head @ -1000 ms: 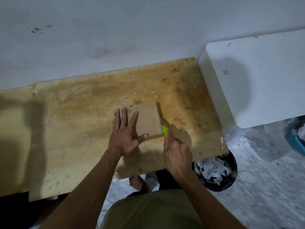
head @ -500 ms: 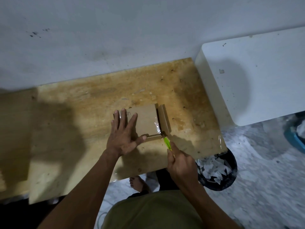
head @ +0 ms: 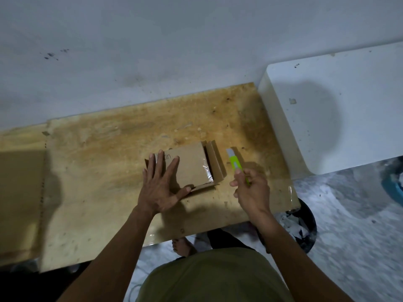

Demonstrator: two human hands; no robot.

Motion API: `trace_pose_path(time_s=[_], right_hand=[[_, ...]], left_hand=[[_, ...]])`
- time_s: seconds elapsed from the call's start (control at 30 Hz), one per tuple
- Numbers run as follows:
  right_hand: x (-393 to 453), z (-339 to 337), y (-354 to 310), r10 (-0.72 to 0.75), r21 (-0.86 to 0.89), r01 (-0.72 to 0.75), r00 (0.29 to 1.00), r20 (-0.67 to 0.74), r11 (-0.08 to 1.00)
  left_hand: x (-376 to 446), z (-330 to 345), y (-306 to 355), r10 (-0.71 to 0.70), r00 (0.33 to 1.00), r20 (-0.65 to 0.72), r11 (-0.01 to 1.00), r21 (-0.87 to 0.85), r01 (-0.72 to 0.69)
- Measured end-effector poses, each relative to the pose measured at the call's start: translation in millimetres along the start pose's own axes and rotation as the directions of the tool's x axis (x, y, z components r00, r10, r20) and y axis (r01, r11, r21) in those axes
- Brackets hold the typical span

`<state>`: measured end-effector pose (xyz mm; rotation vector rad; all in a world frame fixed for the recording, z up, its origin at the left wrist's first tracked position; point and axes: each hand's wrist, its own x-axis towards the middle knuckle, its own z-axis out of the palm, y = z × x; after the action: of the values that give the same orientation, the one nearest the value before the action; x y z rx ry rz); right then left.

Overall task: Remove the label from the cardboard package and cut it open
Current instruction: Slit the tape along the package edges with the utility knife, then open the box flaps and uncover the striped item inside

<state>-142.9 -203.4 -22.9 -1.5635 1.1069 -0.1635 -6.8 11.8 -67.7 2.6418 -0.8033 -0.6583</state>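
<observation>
Left hand (head: 160, 188) lies flat, fingers spread, on the cardboard package (head: 192, 165); right hand (head: 250, 190) pinches a green cutter (head: 235, 163) just right of it.

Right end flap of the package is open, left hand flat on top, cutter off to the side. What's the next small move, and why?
Probably set the green utility cutter down on the wooden table. The brown cardboard package already gapes at its right end under the left hand, so the right hand needs freeing to pull the flap wider.
</observation>
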Motion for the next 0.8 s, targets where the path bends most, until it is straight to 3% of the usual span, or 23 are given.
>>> trace_pose_path(time_s=[0.1, 0.27, 0.57, 0.8], right_hand=[[25.3, 0.8, 2.2, -0.024, -0.072, 0.026, 0.999, 0.032, 0.997], [51.8, -1.8, 2.5, -0.045, -0.047, 0.052, 0.988, 0.148, 0.998], [89.3, 15.8, 1.8, -0.226, -0.357, 0.194, 0.973, -0.05, 0.914], [100.9, 21.0, 18.0, -0.305, -0.587, 0.236, 0.952, -0.02, 0.774]], left_hand=[[0.0, 2.2, -0.8, -0.006, 1.0, -0.008, 1.0, 0.015, 0.006], [1.7, 5.9, -1.2, -0.013, 0.999, -0.033, 1.0, 0.018, 0.013], [2.6, 6.3, 2.9, -0.042, 0.998, -0.036, 0.998, 0.042, 0.043], [1.5, 7.1, 0.7, -0.042, 0.998, -0.045, 0.999, 0.013, 0.042]])
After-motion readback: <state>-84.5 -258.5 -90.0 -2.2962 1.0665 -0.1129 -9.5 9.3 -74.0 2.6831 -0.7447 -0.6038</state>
